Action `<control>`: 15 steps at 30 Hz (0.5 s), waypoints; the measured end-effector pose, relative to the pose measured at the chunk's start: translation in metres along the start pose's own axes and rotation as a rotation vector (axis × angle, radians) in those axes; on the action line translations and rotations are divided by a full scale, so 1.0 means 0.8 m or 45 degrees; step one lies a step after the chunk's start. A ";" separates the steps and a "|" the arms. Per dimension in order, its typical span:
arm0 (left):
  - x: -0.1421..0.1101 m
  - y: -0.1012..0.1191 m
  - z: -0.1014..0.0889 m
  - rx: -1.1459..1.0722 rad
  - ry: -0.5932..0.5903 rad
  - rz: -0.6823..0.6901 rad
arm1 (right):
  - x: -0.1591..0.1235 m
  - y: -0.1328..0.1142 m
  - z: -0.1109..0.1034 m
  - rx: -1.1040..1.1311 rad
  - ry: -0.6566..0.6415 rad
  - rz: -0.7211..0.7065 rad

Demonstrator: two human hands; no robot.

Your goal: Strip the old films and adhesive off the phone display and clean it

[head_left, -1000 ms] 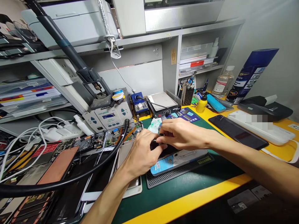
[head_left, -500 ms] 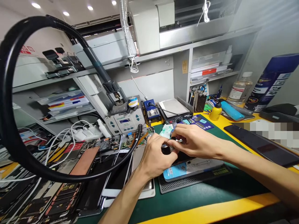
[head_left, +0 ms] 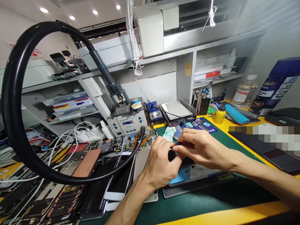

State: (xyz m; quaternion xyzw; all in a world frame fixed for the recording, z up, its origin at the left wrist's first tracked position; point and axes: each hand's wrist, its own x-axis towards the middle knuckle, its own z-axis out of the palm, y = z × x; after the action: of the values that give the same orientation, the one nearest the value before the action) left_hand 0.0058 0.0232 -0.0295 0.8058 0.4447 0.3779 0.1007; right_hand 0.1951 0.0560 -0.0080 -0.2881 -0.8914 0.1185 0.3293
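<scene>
My left hand [head_left: 162, 161] and my right hand [head_left: 199, 145] meet over the middle of the bench, both with fingers pinched together. Between the fingertips is a small item with a dark top [head_left: 179, 143]; the fingers cover most of it, so its kind does not show. Beneath my hands lies a dark flat panel [head_left: 172, 155], partly hidden. Under that is a blue and white package [head_left: 184, 175] on a grey perforated mat [head_left: 182, 190]. A crumpled white tissue with green stains [head_left: 169, 133] lies just beyond my fingers.
A black hose [head_left: 82, 180] loops over the left side from a grey hot-air station [head_left: 127, 123]. Many phones and phone parts [head_left: 96, 187] crowd the left. To the right are a yellow bottle [head_left: 219, 115], a black phone [head_left: 262, 151] and a large spray can [head_left: 273, 87].
The view has shifted slightly, so the bench appears lower and further right. My two hands stay together at the small item, with only a slight change in finger position.
</scene>
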 end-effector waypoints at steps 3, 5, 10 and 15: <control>0.000 -0.001 -0.005 -0.027 -0.027 0.029 | 0.001 -0.001 -0.001 0.096 -0.062 0.003; 0.001 -0.001 -0.009 -0.038 -0.025 0.039 | 0.002 -0.002 -0.002 0.154 -0.098 0.050; 0.001 -0.003 -0.010 -0.042 0.003 -0.009 | 0.004 -0.003 -0.014 0.223 -0.195 0.156; 0.001 -0.003 -0.005 -0.062 -0.002 -0.075 | 0.005 -0.003 -0.022 0.202 -0.246 0.082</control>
State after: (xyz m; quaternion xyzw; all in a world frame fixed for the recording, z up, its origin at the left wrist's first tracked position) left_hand 0.0019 0.0241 -0.0276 0.7899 0.4588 0.3850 0.1318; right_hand 0.2034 0.0567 0.0082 -0.2766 -0.8971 0.2264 0.2596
